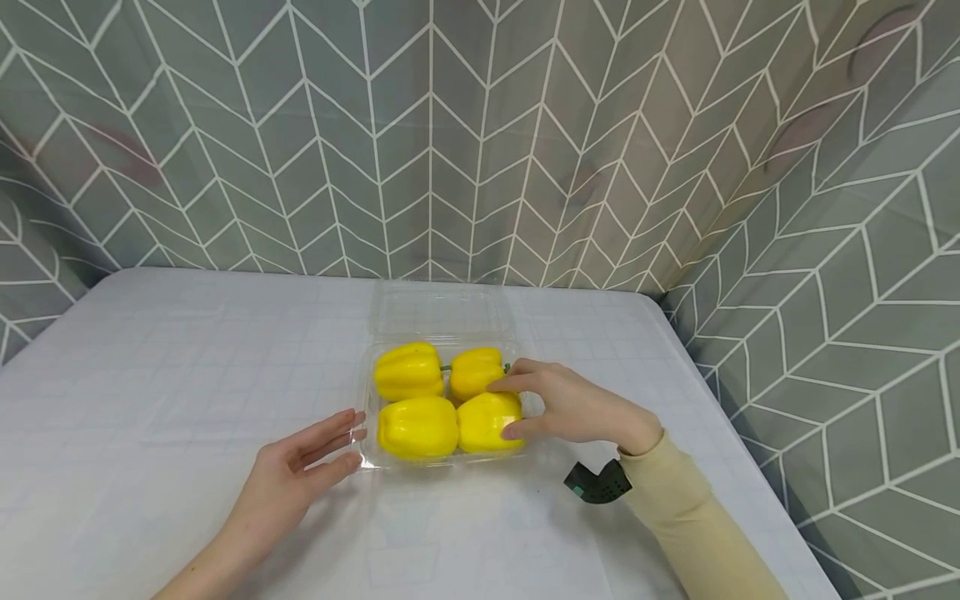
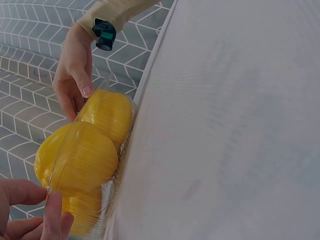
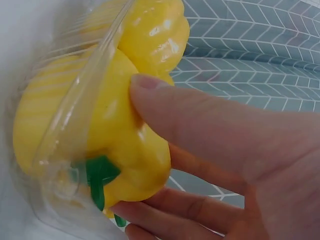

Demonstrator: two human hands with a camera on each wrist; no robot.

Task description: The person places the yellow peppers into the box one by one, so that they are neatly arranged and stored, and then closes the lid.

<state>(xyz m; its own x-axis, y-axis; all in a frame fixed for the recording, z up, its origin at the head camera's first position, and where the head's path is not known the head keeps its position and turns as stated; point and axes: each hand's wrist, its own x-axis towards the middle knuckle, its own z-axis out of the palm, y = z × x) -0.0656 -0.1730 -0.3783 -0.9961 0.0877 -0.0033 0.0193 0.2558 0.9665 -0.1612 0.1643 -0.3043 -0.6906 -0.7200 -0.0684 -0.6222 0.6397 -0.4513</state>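
Note:
Several yellow bell peppers sit in two rows inside a clear plastic clamshell container on the table. My right hand reaches in from the right and grips the front right bell pepper, thumb on its near side and fingers across the far side. Seen from the right wrist, that bell pepper has a green stem towards the container wall. At the left rim, my left hand pinches the container's edge, beside the front left bell pepper. Behind lie the back left bell pepper and back right bell pepper.
The container's transparent lid lies folded back towards the table's far edge. A white cloth covers the table. Grey curtains with white chevron lines hang behind and to the right. A dark strap is at the right wrist.

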